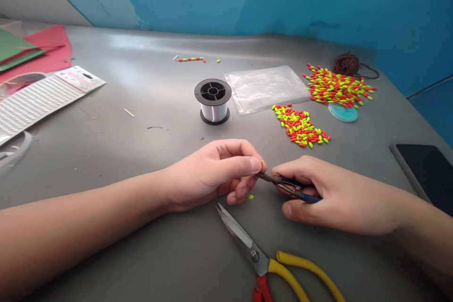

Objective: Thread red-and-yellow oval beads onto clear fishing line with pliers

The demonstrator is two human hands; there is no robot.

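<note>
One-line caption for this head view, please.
Right hand grips small pliers against left hand's pinched fingertips, scissors nearby.

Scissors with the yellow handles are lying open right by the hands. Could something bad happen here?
Maybe. The scissors lie with blades open, tips pointing at the left hand, so a finger could brush them. The right hand works small pliers close to the left fingertips, which might get pinched. The loose green bead could roll away.
</note>
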